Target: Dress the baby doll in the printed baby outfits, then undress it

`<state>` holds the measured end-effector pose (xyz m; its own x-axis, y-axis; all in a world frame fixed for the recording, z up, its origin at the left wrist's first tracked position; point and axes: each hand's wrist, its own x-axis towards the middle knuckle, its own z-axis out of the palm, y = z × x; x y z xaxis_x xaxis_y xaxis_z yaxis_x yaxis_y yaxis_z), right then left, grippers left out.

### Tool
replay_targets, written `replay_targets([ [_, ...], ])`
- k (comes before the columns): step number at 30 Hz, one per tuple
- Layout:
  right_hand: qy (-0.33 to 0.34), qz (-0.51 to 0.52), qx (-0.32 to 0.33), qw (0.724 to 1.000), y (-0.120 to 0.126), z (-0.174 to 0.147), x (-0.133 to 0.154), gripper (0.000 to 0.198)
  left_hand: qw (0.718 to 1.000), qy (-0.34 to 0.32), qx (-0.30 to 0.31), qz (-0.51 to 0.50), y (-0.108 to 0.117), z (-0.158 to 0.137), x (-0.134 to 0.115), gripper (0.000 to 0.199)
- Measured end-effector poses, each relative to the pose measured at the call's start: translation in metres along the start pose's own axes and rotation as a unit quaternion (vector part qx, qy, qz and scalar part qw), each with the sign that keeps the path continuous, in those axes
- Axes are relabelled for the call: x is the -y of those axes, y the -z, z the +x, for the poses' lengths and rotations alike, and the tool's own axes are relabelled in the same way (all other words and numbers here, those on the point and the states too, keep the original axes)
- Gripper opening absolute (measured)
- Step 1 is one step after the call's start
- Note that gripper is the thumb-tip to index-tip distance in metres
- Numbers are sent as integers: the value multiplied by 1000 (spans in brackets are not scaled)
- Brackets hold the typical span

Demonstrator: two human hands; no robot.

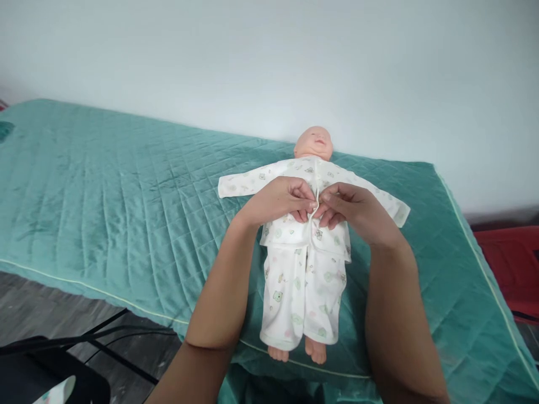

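Note:
A baby doll [314,143] lies on its back, its head toward the wall and bare feet toward me. It wears a white printed long-sleeved shirt [282,231] and matching trousers [284,297]. At the middle of the chest, my left hand [290,199] pinches one front edge of the shirt. From the other side my right hand [347,205] pinches the facing edge, and the fingertips of both hands almost meet along the front opening. Any button between the fingers is too small or hidden to make out. The shirt's sleeves stretch out to both sides.
A green quilted cover [126,196] lies over the long table, against a pale wall [210,62]. A red object [511,269] stands beyond the right edge. Black metal bars [105,331] and a dark item with a white roll-like thing [59,390] are at lower left.

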<state>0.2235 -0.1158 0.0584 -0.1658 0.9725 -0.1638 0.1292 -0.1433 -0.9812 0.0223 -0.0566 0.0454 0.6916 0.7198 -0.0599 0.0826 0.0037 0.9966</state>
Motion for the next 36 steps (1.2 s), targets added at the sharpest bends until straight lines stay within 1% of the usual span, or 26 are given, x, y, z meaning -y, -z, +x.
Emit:
replay_targets([
  [5, -3, 17, -14, 1000, -1, 0, -1, 19, 999, 12, -1, 31, -3, -3, -6, 27],
  [11, -2, 10, -9, 1000, -1, -1, 1, 22, 998, 12, -16, 53, -8, -5, -9, 10],
  [14, -8, -3, -8, 1000, -2, -1, 3, 24, 997, 16, -20, 69, -8, -7, -11, 13],
  [18, -25, -31, -23, 999, -6, 0, 4, 24, 997, 22, -22, 78, -8, -7, -14, 12],
  [21, -21, -44, -32, 998, -8, 0, 3, 23, 998, 18, -23, 62, -7, -6, -11, 13],
  [26, -6, -52, -25, 998, -7, -1, 4, 21, 999, 5, -20, 28, -3, -5, -3, 22],
  [31, -7, -77, -17, 997, -5, -4, 7, 16, 997, 13, -14, 69, 0, -12, -6, 22],
  [33, 8, -87, -38, 995, -3, -5, 6, 16, 996, 11, -19, 84, 1, -15, -8, 21],
  [34, 25, -91, -64, 994, -2, -4, 4, 16, 995, 2, -32, 92, 2, -15, -9, 19],
  [35, 48, -94, -99, 989, 0, -2, 1, 16, 993, -12, -57, 103, 3, -13, -8, 16],
  [36, 75, -98, -143, 982, 2, 0, -2, 15, 988, -30, -97, 120, 5, -11, -6, 12],
])
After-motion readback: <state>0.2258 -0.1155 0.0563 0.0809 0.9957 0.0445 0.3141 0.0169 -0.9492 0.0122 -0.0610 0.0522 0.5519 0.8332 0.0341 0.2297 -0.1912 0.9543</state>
